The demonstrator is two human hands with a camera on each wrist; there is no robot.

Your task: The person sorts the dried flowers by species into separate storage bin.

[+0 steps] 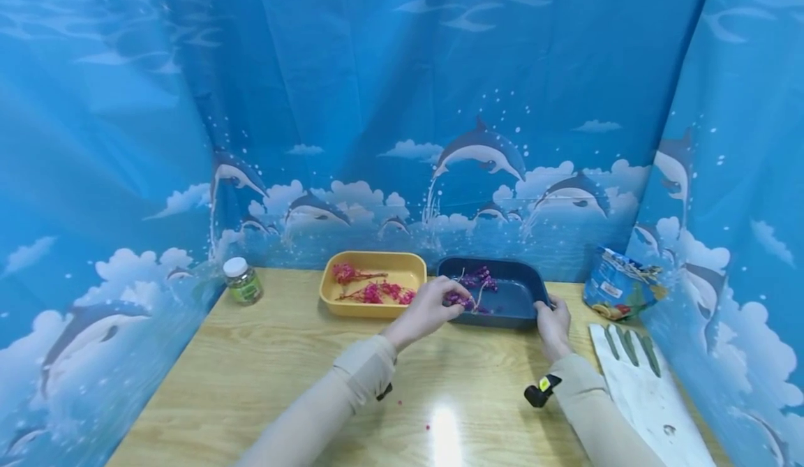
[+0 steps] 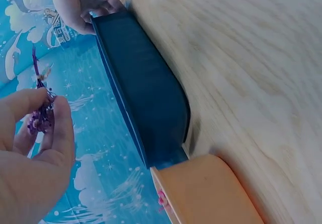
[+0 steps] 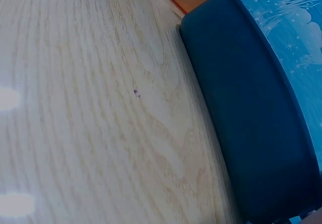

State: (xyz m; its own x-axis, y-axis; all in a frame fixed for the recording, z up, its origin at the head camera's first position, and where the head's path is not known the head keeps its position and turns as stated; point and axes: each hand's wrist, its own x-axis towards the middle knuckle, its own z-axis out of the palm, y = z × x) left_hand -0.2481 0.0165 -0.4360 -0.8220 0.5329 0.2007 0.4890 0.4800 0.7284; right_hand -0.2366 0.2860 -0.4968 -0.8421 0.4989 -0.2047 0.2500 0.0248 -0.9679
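My left hand [image 1: 430, 308] pinches a sprig of purple dried flowers [image 2: 42, 117] between thumb and fingers, above the left part of a dark blue tray [image 1: 518, 296]. In the left wrist view the sprig's stem points up, clear of the tray's rim. More purple flowers [image 1: 482, 278] lie inside this tray. At the tray's right end, my right hand [image 1: 554, 324] grips the rim, thumb on top. Left of it stands a yellow tray [image 1: 352, 309] holding pink dried flowers [image 1: 380, 292]. The right wrist view shows mostly the blue tray's outer side [image 3: 246, 98].
A white-capped jar [image 1: 245, 287] stands at the table's back left. On the right are a blue snack bag [image 1: 618, 285] and a white cloth-like item with green strips [image 1: 647, 390]. Tiny flower bits dot the wooden table [image 1: 251, 383]. A dolphin-printed curtain [image 1: 377, 104] surrounds it.
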